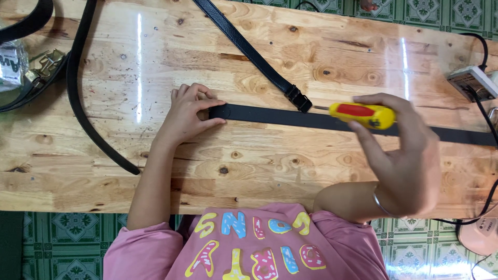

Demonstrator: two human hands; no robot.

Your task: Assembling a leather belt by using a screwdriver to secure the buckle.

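Head view: left hand (pixel 185 115) pinches the end of a black belt strap (pixel 311 119) lying flat across the tabletop (pixel 155 57); right hand (pixel 404 155) grips a yellow-and-red tool (pixel 363 115) just above it. Loosening that pinch could let the strap skid under the tool.

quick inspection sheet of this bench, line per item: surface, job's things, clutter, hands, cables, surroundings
surface: glossy knotty wooden table, glare streaks.
job's things: flat black strap lying across the table; yellow and red tool.
clutter: other black belts at left, a buckled belt running diagonally, a metal buckle.
hands: left hand pinches the strap's end; right hand holds the tool over the strap.
cables: black cable from a white power strip at right.
surroundings: green patterned floor tiles.
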